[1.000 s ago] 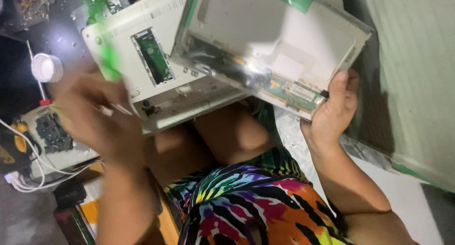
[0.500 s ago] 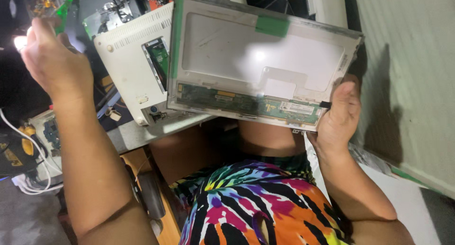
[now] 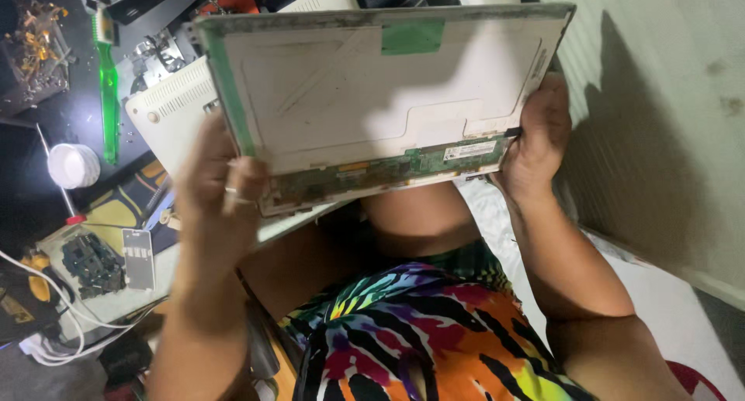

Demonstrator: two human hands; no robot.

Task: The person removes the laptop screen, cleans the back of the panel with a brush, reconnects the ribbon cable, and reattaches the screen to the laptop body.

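So the bare flat display panel, white metal back with a strip of green circuit board along its near edge, is fully out of its housing and up in the air over the person's lap, both hands on it. That part looks done to me: no bezel or casing on it, just a patch of green tape up near the top edge and a green strip down the left side.

Nearest in, at 6 o'clock, there's the rainbow tie-dye shirt and bare knees under the panel. The left hand, at about 9 o'clock from the panel's middle, is wrapped round the lower left corner, fingers curled over the circuit board edge, ring showing. The right hand, at 3 o'clock, pinches the lower right corner, thumb on the back and fingers hidden behind, so closed on it as far as I can tell.

Just behind the panel, poking out at 9 to 10 o'clock, is the white plastic laptop shell with vent slots, resting flat and not being touched. My read is that the shell is what's left to deal with, and the panel needs setting down somewhere.

Further out at 8 o'clock there's a dark loose circuit board on a pale tray, plus white cables. At 10 o'clock, a round white lamp head and a bright green toothbrush on the dark bench.
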